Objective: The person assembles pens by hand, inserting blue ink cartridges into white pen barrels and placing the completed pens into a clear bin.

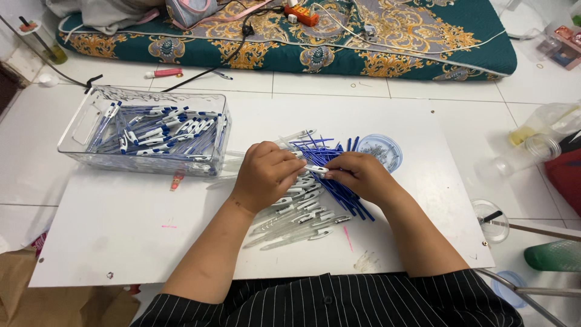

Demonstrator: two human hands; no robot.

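Head view: my left hand and right hand pinch one clear pen barrel between them, long axis running hand to hand, above the pile of blue refills on the worktop. Both grips are clamped on it, equally near.

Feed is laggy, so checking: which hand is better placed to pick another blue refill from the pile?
Right, probably. The right hand rests directly on the blue refills; the left hand lies over the clear pen barrels.
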